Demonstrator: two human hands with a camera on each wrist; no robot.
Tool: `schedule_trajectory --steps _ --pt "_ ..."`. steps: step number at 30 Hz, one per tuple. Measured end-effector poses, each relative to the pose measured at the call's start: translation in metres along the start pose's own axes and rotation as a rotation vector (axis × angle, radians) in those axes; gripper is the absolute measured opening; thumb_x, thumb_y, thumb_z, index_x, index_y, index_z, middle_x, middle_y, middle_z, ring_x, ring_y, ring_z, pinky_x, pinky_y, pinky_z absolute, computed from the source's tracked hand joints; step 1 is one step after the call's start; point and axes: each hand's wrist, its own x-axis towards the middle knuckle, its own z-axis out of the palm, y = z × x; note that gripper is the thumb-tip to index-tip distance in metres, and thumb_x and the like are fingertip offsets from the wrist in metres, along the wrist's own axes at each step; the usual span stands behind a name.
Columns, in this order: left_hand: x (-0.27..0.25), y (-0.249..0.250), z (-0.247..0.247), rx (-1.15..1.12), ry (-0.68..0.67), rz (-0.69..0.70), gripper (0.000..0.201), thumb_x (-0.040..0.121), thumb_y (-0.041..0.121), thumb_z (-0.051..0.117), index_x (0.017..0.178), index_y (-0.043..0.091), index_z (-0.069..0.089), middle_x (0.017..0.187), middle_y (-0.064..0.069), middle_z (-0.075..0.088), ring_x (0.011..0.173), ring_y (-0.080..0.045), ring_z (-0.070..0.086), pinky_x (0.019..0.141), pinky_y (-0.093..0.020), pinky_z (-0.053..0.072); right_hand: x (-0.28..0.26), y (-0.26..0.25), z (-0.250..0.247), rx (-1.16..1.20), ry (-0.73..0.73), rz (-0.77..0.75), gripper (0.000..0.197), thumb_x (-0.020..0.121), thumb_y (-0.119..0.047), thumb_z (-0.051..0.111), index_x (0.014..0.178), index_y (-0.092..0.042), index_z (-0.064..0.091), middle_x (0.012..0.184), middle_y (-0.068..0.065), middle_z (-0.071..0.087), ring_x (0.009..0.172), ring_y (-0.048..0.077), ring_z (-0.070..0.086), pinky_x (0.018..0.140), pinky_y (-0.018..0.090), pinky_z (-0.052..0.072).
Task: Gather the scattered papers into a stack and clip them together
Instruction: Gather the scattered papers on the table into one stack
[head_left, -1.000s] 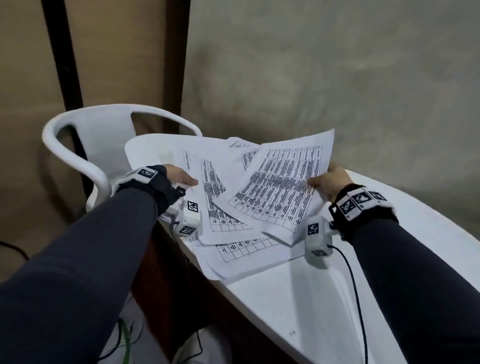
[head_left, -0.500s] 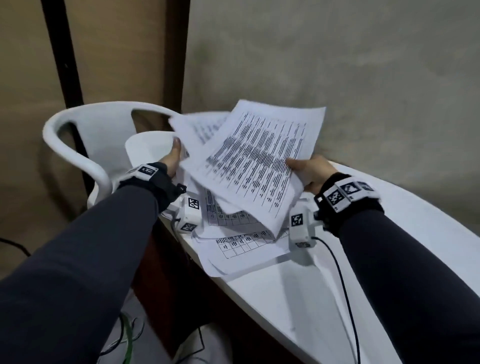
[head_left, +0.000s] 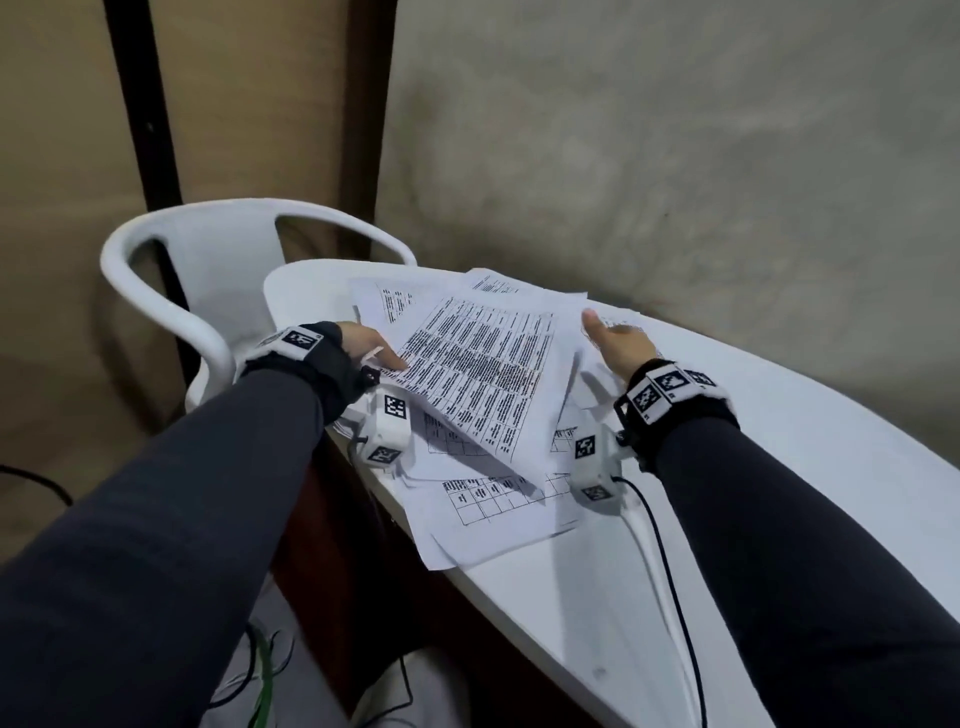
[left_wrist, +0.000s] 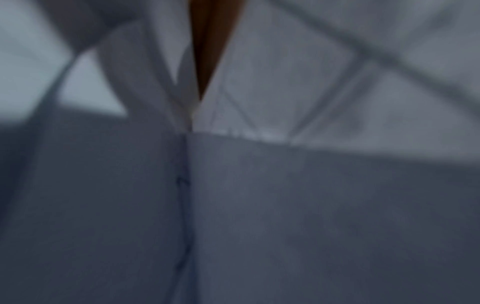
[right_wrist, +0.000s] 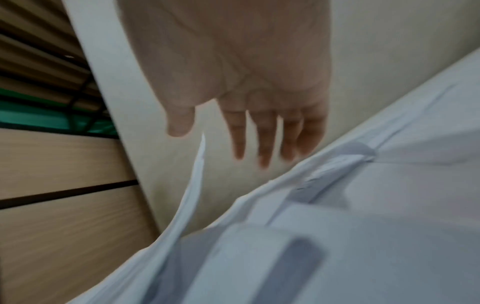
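A grey plastered wall (head_left: 675, 156) fills the upper right of the head view, with tan panels and a dark vertical post at the upper left. Below them a white table (head_left: 779, 467) runs from the middle of the frame down to the lower right edge, and a white plastic chair (head_left: 171, 291) stands at its far left end, its curved back just beside the tabletop. The scattered papers (head_left: 498, 499) lie in a loose, fanned pile on the left part of the table, their near corners hanging over the table edge; the top printed sheet (head_left: 483, 374) sits at a slant across the others, its right side lifted off the pile. Two dark sleeves reach in from the bottom corners, each wrist wearing a band with black-and-white markers and a small white camera box. The left hand (head_left: 363, 345) sits at the left edge of the top sheet with the thumb lying on the print; it seems to pinch that edge, though the fingers are hidden under the paper and the left wrist view is only a blur of white sheets. The right hand (head_left: 618, 340) hovers at the right side of the pile, spread with straight fingers (right_wrist: 265, 139) and thumb apart, holding nothing, a curled sheet edge just beside it.
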Motion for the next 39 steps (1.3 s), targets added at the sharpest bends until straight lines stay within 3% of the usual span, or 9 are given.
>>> schedule_trajectory --steps 4,10,14,17,19,21,26,33,39 --pt "-0.003 0.001 0.004 -0.038 0.012 -0.003 0.011 0.09 -0.005 0.051 0.097 -0.004 0.059 0.037 -0.007 0.06 0.031 -0.016 0.053 0.03 -0.011 0.035 -0.001 0.035 -0.004 -0.327 -0.043 0.165 0.087 0.071 -0.065 0.06 0.133 -0.004 0.05 0.128 0.017 0.06 0.117 0.035 0.057 0.101 0.037 0.044" --pt "0.013 0.002 0.001 0.02 0.085 -0.041 0.044 0.088 0.014 0.062 0.126 -0.007 0.054 0.12 -0.019 0.059 0.094 -0.029 0.057 0.066 -0.024 0.042 0.009 0.045 0.004 -0.357 -0.033 0.085 0.124 0.044 -0.068 0.081 0.144 -0.011 0.032 0.145 0.011 0.044 0.13 0.031 0.044 0.109 0.039 0.035" --pt "0.013 0.001 -0.002 0.109 0.074 -0.011 0.046 0.087 0.02 0.063 0.124 -0.007 0.056 0.131 -0.023 0.056 0.097 -0.028 0.056 0.073 -0.026 0.036 0.012 0.047 0.002 -0.343 -0.123 -0.006 0.087 0.064 -0.033 0.084 0.14 -0.016 0.045 0.15 0.002 0.037 0.133 0.021 0.044 0.101 0.017 0.029" --pt "0.016 0.0 -0.003 0.128 0.053 -0.032 0.051 0.083 0.022 0.068 0.125 -0.004 0.055 0.134 -0.024 0.053 0.066 -0.025 0.05 0.058 -0.023 0.038 0.013 0.039 0.006 -0.042 -0.214 0.127 0.081 0.066 -0.014 0.082 0.136 -0.01 0.043 0.129 0.013 0.057 0.1 0.031 0.065 0.085 0.033 0.053" --pt "0.016 -0.001 -0.003 0.123 0.051 -0.042 0.052 0.082 0.022 0.069 0.125 -0.004 0.055 0.134 -0.024 0.053 0.063 -0.025 0.049 0.056 -0.023 0.039 0.01 0.033 0.007 0.125 -0.067 0.177 0.061 0.067 -0.008 0.079 0.12 0.0 0.05 0.103 0.016 0.063 0.077 0.03 0.069 0.067 0.035 0.058" --pt "0.016 0.0 -0.002 0.12 0.052 -0.039 0.049 0.082 0.021 0.069 0.123 -0.003 0.057 0.132 -0.021 0.056 0.079 -0.026 0.053 0.071 -0.026 0.042 0.008 0.026 0.003 0.204 0.244 0.155 0.051 0.071 -0.005 0.071 0.119 0.001 0.055 0.103 0.011 0.063 0.097 0.033 0.065 0.086 0.037 0.054" --pt "0.018 0.0 -0.001 0.071 0.063 -0.017 0.044 0.085 0.019 0.065 0.122 -0.003 0.058 0.132 -0.018 0.056 0.093 -0.024 0.051 0.08 -0.028 0.038 -0.016 -0.031 -0.012 0.041 0.614 -0.318 0.036 0.075 -0.018 0.049 0.097 0.003 0.068 0.091 0.027 0.06 0.079 0.034 0.051 0.075 0.034 0.038" --pt "0.024 0.0 0.004 -0.281 0.116 0.114 0.076 0.092 0.064 0.017 0.144 0.012 0.033 0.141 -0.012 0.048 0.09 -0.012 0.06 0.048 -0.012 0.045 -0.076 -0.079 0.042 -0.694 -0.197 -0.669 0.027 0.091 -0.024 0.054 0.11 -0.01 0.067 0.113 0.013 0.067 0.106 0.026 0.061 0.086 0.027 0.043" --pt "0.021 -0.003 0.001 -0.029 0.016 -0.034 0.019 0.085 0.022 0.064 0.093 0.006 0.056 0.051 -0.007 0.058 0.045 -0.018 0.05 0.046 -0.019 0.039 -0.083 -0.081 0.055 -0.231 -0.8 -0.392 0.046 0.091 -0.052 0.048 0.121 -0.02 0.058 0.115 0.0 0.062 0.095 0.018 0.06 0.087 0.036 0.051"
